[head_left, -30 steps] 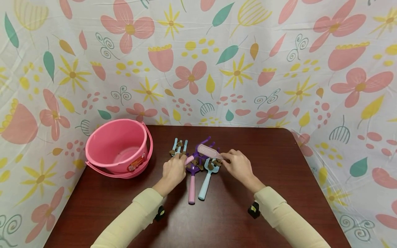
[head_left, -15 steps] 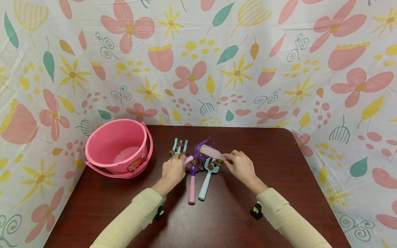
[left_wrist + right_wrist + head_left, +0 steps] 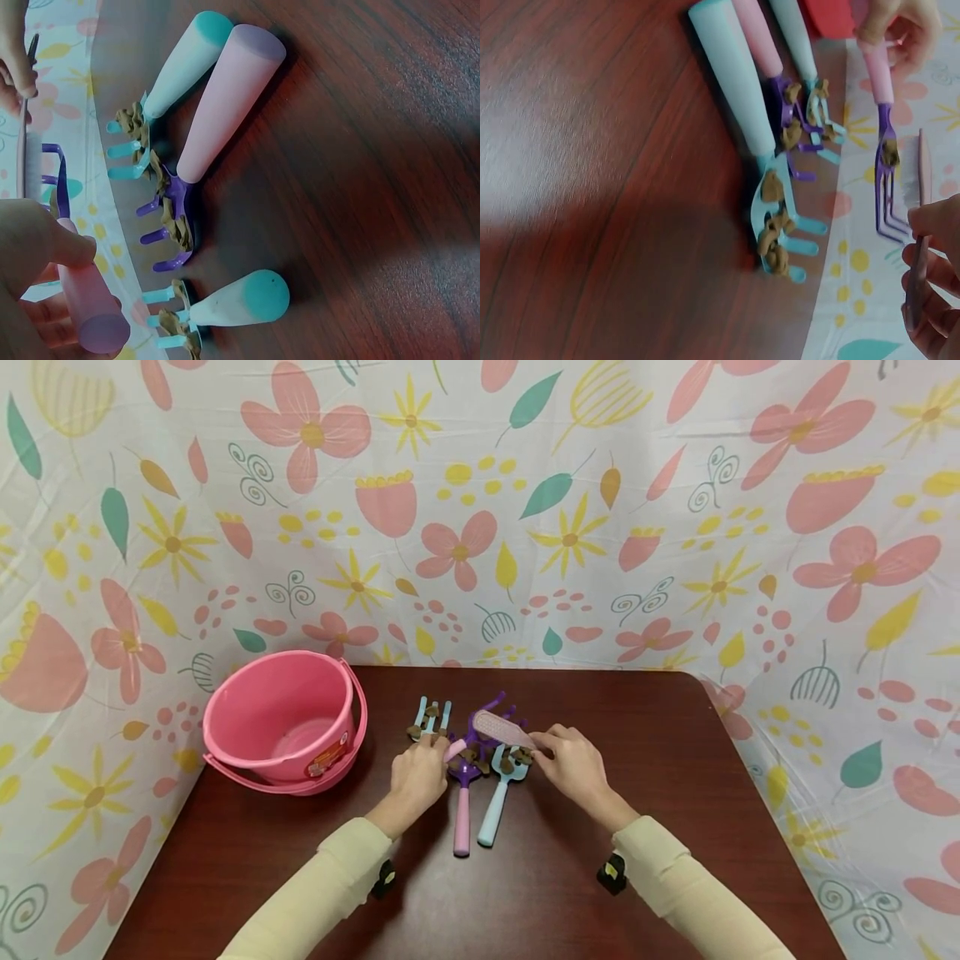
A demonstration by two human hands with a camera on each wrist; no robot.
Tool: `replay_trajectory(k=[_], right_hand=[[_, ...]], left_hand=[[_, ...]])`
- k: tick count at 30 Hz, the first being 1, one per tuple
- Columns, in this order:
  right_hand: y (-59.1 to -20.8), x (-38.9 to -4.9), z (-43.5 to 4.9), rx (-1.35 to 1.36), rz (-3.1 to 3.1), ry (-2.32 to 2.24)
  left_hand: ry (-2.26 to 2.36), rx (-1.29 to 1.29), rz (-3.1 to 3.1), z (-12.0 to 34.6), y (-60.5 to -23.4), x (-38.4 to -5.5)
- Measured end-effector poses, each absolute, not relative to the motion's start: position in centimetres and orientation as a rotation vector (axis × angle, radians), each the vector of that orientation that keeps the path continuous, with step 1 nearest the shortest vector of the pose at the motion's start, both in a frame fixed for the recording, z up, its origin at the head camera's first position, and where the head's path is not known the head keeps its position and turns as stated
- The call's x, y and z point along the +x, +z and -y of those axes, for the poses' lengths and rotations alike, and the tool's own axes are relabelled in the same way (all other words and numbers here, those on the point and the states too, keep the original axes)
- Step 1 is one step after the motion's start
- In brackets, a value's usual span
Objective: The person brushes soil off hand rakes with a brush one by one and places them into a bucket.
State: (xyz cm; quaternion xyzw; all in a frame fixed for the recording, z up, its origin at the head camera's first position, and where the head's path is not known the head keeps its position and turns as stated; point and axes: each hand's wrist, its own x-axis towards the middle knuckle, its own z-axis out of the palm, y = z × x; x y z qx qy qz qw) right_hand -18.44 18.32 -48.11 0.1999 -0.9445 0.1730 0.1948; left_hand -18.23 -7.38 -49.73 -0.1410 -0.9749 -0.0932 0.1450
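My left hand [image 3: 417,774] grips the pink handle [image 3: 94,307] of a small purple toy garden fork [image 3: 885,135], lifted above the table. A brown lump [image 3: 890,153] sticks to that fork near the base of its tines. My right hand [image 3: 573,764] pinches the handle of a pink brush [image 3: 501,727], its white bristles [image 3: 34,169] down by the purple tines. Whether bristles and tines touch, I cannot tell. Below lie a pink-handled purple fork [image 3: 462,818], a light blue fork [image 3: 492,814] and another light blue fork [image 3: 431,714], all smeared with brown clay-like lumps.
A pink bucket [image 3: 281,714] stands at the table's back left, its handle hanging down. The dark wooden table [image 3: 525,893] ends against a flowered cloth [image 3: 465,602] behind and at the sides.
The brush shifted a little right along the fork, then back left to now. My left hand keeps its hold on the fork, nearly still. The forks on the table have not moved.
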Motion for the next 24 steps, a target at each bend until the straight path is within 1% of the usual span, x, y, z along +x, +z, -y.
replay_trajectory(k=[11,24], right_hand=[[-48.7,-18.6,-16.6,0.613,2.634,0.509],[-48.7,-18.8,-16.9,0.605,2.651,0.451]], left_hand=[[-0.257,-0.434,2.800,6.8,-49.4,-17.9],[-0.213,-0.428,2.864,7.0,-49.2,-18.1]])
